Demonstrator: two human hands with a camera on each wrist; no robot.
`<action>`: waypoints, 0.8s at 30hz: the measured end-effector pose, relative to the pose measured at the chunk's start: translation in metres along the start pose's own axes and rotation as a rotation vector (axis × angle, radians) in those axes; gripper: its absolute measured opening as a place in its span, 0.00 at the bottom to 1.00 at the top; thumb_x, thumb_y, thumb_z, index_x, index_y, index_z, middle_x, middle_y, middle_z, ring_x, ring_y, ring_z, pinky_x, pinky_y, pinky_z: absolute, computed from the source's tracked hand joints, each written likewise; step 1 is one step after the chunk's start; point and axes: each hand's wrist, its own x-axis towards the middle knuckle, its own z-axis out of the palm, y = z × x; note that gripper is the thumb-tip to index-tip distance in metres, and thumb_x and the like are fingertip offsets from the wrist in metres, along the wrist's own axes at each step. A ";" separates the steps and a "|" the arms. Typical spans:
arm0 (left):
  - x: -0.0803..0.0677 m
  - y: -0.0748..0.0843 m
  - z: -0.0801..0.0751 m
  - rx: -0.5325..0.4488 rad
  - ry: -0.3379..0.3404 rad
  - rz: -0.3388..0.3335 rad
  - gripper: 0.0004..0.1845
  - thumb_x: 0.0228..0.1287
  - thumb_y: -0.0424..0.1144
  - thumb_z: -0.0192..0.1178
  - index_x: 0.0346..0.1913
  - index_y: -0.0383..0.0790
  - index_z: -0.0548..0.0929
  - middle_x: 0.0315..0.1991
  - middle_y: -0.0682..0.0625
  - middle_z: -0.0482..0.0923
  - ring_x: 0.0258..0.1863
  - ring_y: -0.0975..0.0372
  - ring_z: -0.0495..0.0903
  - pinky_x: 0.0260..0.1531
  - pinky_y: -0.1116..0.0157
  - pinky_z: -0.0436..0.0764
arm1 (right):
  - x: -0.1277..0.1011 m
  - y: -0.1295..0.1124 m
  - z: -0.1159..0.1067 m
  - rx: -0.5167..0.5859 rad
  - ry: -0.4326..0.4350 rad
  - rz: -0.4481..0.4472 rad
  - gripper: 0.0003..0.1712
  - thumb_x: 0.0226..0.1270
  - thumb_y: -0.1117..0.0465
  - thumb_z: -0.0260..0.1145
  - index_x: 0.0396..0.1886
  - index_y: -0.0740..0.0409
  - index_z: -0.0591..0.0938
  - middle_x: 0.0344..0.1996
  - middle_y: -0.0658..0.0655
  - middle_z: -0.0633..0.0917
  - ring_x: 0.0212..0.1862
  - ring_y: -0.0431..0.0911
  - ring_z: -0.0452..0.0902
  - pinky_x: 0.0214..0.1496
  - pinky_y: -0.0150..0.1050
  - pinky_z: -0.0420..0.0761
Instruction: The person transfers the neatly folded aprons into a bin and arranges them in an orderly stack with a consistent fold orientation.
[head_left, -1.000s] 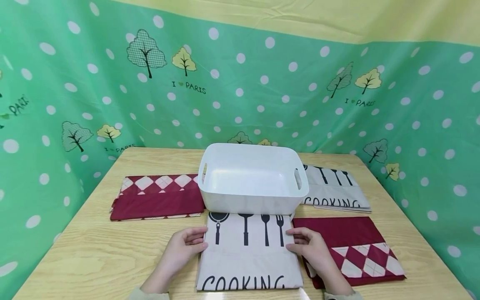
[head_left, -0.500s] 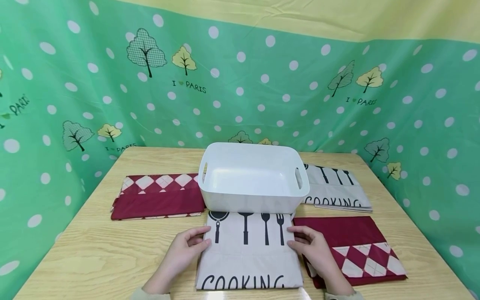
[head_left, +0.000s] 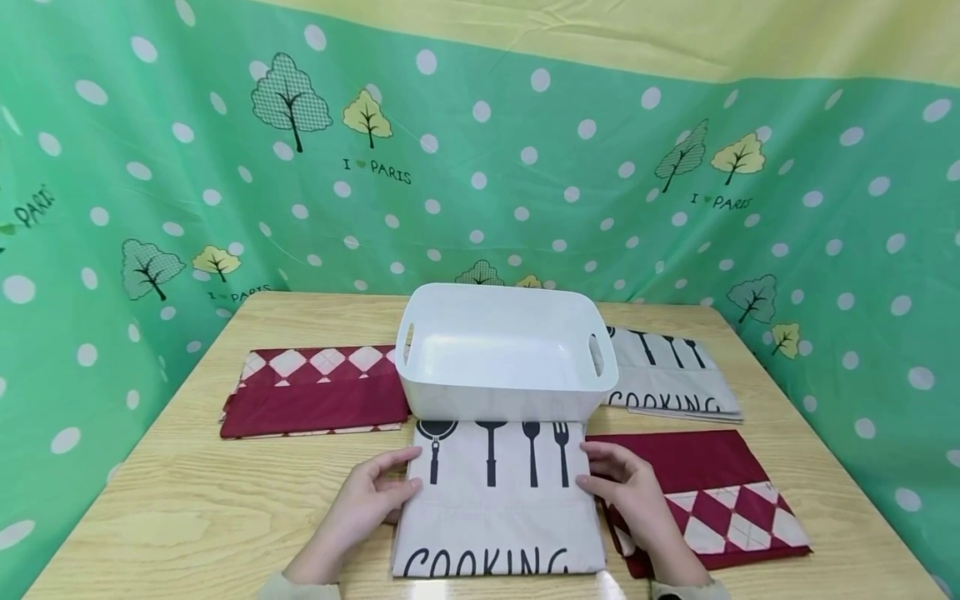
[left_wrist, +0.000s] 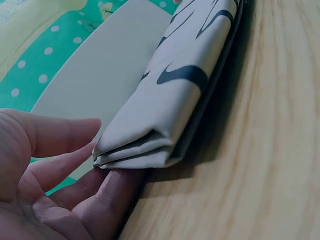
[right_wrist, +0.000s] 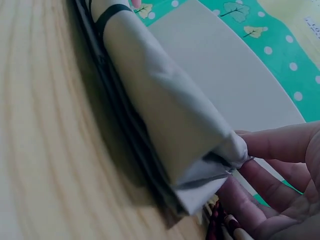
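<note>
A folded off-white cloth (head_left: 495, 521) with black kitchen-utensil prints and "COOKING" lettering lies flat in front of the white basket. At its left edge, my left hand (head_left: 371, 493) has the thumb on top and fingers underneath. The left wrist view shows several stacked layers of this cloth (left_wrist: 150, 120) between thumb and fingers. My right hand (head_left: 630, 492) holds the opposite edge. In the right wrist view, the right thumb touches the top of the cloth (right_wrist: 170, 100) while the fingers lie below the bunched corner.
The white basket (head_left: 502, 404) with side handle holes stands behind the cloth. A folded red diamond-patterned cloth (head_left: 322, 400) lies left. Another red one (head_left: 690, 462) lies right, under my right forearm. A second COOKING cloth (head_left: 667, 379) sits at back right. The wooden table (head_left: 187, 517) carries everything.
My left hand has come slightly further in over the cloth's left edge. My right fingers have shifted a little along the right edge. The cloth and basket stay in place.
</note>
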 end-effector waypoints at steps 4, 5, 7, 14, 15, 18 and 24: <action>0.001 0.001 0.000 -0.040 0.028 -0.021 0.26 0.63 0.30 0.63 0.65 0.35 0.76 0.67 0.32 0.70 0.33 0.57 0.86 0.28 0.61 0.87 | 0.000 0.001 -0.001 0.044 -0.010 0.013 0.29 0.52 0.74 0.73 0.57 0.68 0.79 0.42 0.58 0.87 0.41 0.41 0.83 0.41 0.32 0.84; 0.001 0.001 0.000 -0.050 0.033 -0.028 0.26 0.63 0.30 0.63 0.64 0.35 0.77 0.67 0.33 0.70 0.32 0.57 0.86 0.29 0.61 0.87 | 0.000 0.001 -0.001 0.059 -0.014 0.019 0.30 0.52 0.74 0.73 0.58 0.68 0.79 0.42 0.57 0.86 0.40 0.42 0.83 0.41 0.32 0.84; 0.001 0.002 0.000 -0.060 0.040 -0.036 0.25 0.63 0.30 0.64 0.64 0.36 0.77 0.67 0.33 0.71 0.32 0.57 0.86 0.29 0.62 0.87 | 0.000 0.002 -0.002 0.087 -0.028 0.032 0.31 0.52 0.75 0.73 0.59 0.68 0.77 0.43 0.57 0.85 0.41 0.42 0.83 0.40 0.34 0.84; 0.000 0.004 -0.002 -0.105 0.022 -0.042 0.27 0.62 0.31 0.65 0.65 0.36 0.76 0.67 0.34 0.71 0.33 0.58 0.86 0.30 0.63 0.87 | 0.000 0.002 -0.005 0.158 -0.098 0.062 0.36 0.54 0.71 0.73 0.65 0.66 0.72 0.54 0.62 0.80 0.44 0.43 0.84 0.42 0.37 0.85; -0.001 0.004 -0.002 -0.112 0.018 -0.041 0.27 0.62 0.31 0.65 0.66 0.36 0.76 0.67 0.34 0.71 0.34 0.59 0.86 0.31 0.63 0.87 | 0.000 0.002 -0.005 0.166 -0.104 0.061 0.36 0.55 0.71 0.72 0.65 0.66 0.72 0.55 0.63 0.80 0.45 0.43 0.84 0.43 0.37 0.85; -0.001 0.004 -0.003 -0.132 0.005 -0.038 0.28 0.62 0.31 0.65 0.66 0.35 0.75 0.67 0.34 0.71 0.37 0.60 0.86 0.32 0.63 0.87 | 0.000 0.002 -0.007 0.183 -0.127 0.065 0.33 0.56 0.71 0.72 0.63 0.66 0.73 0.53 0.62 0.83 0.46 0.43 0.84 0.44 0.37 0.86; 0.000 0.003 -0.004 -0.141 -0.042 -0.024 0.29 0.64 0.32 0.63 0.68 0.33 0.72 0.68 0.33 0.70 0.40 0.62 0.85 0.35 0.62 0.87 | 0.000 0.003 -0.013 0.217 -0.221 0.046 0.22 0.60 0.70 0.69 0.56 0.58 0.82 0.40 0.49 0.89 0.43 0.40 0.86 0.45 0.34 0.86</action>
